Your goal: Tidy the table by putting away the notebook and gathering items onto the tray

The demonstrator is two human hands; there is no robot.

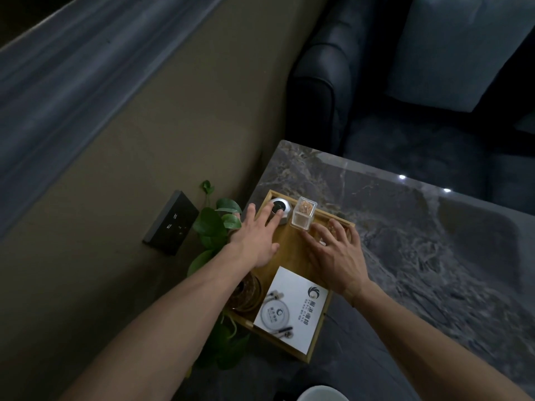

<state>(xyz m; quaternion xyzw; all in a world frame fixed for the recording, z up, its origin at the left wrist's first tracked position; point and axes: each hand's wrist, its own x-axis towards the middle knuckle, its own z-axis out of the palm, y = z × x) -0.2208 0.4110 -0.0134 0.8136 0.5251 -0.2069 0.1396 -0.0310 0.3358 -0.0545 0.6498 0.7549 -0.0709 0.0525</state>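
A wooden tray (292, 250) lies at the left edge of a dark marble table (419, 227). At the tray's far corner stands a round silver device (282, 208), beside a clear box of toothpicks (303, 213). A white printed card (292, 309) lies at the tray's near end. My left hand (257, 235) hovers flat with spread fingers, fingertips touching the silver device. My right hand (335, 250) is spread over the tray's right side, covering a small glass item (337, 227). No notebook is in view.
A potted green plant (215, 227) and an amber glass jar (246, 293) sit at the tray's left edge. A black wall socket (170, 222) is on the beige wall. A dark sofa (405, 96) with a grey cushion stands beyond the table. A white rim (322, 393) shows at the bottom.
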